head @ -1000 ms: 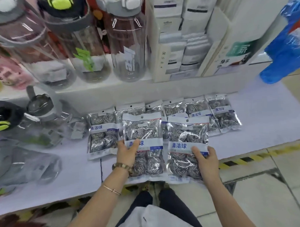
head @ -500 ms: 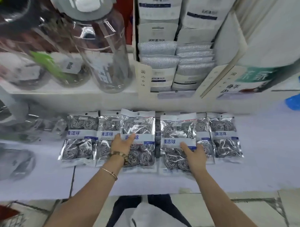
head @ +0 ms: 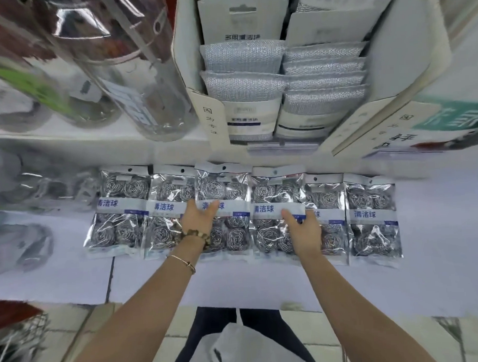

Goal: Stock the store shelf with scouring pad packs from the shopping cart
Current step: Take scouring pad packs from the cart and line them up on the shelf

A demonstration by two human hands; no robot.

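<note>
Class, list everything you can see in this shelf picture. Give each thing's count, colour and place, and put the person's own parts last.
scouring pad packs: six showing, silver with white-and-blue labels, side by side on the lower shelf
lower shelf: one, white, across the middle
bottles: at least three, clear, blurred, upper shelf at left
display box: one, white, upper shelf at centre
mesh pad packs: two stacks, silver-grey, inside the display box
wire basket: one, grey, blurred, bottom left corner
bag: one, white, bottom centre
left hand: one, rests on the third pack from the left
right hand: one, rests on the fourth pack
</note>
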